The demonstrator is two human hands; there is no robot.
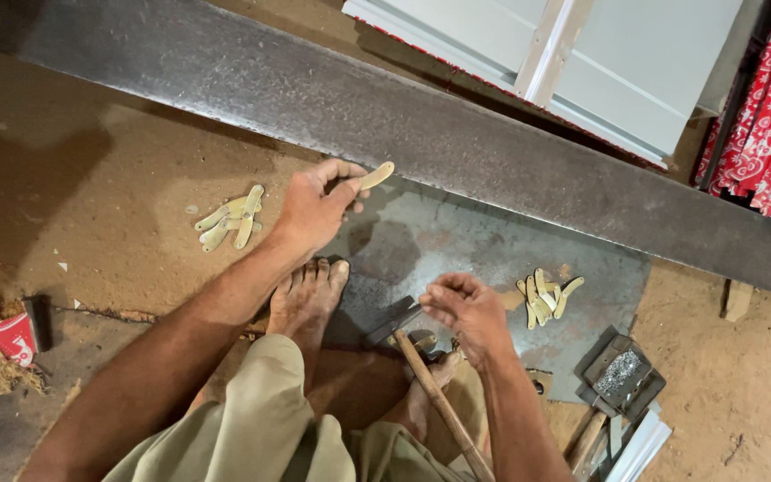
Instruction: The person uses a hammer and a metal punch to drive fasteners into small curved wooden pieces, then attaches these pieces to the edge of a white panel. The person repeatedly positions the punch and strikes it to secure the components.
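Head view: the left hand (312, 207) pinches a pale flat piece (373, 177) at its lower end; its long axis runs toward two o'clock, free tip up-right. The right hand (466, 308), fingers curled, rests by a hammer (430, 384). Piles (232, 217) lie at nine and three o'clock.

brass blade-shaped piece (373, 176) | pale yellow, flat | pinched aloft, tilted | above steel sheet
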